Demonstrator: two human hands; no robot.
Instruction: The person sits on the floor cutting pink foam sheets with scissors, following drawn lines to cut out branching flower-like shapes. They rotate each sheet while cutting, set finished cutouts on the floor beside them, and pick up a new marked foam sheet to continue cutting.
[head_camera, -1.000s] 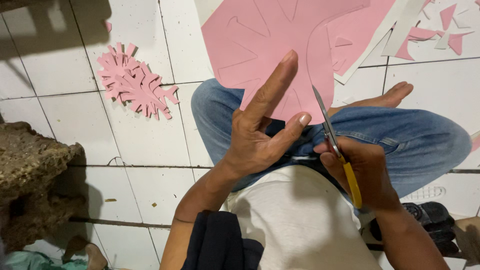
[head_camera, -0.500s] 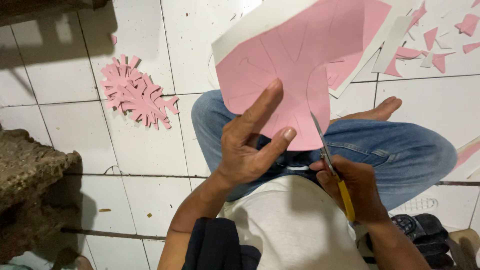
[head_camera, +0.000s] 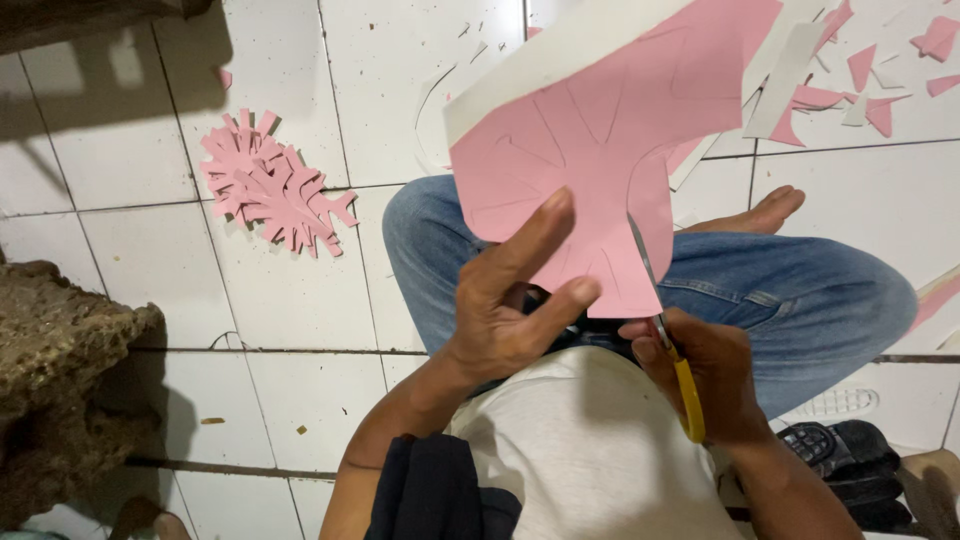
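My left hand (head_camera: 510, 305) holds a large pink paper sheet (head_camera: 610, 140) by its lower edge, thumb and fingers pinching it above my lap. The sheet has a white strip along its upper left edge and faint drawn lines. My right hand (head_camera: 700, 375) grips yellow-handled scissors (head_camera: 665, 330), whose blades point up along the sheet's right lower edge. I sit cross-legged in blue jeans (head_camera: 800, 300) on the white tiled floor (head_camera: 300, 380).
A pile of cut pink fringed shapes (head_camera: 270, 185) lies on the tiles to the left. Pink and white paper scraps (head_camera: 860, 70) are scattered at the upper right. A rough brown stone block (head_camera: 60, 370) stands at the left edge. A black sandal (head_camera: 840, 455) sits at the lower right.
My left hand has closed its fingers onto the pink sheet and drawn it nearer to me. The scissors blades now meet the sheet's edge.
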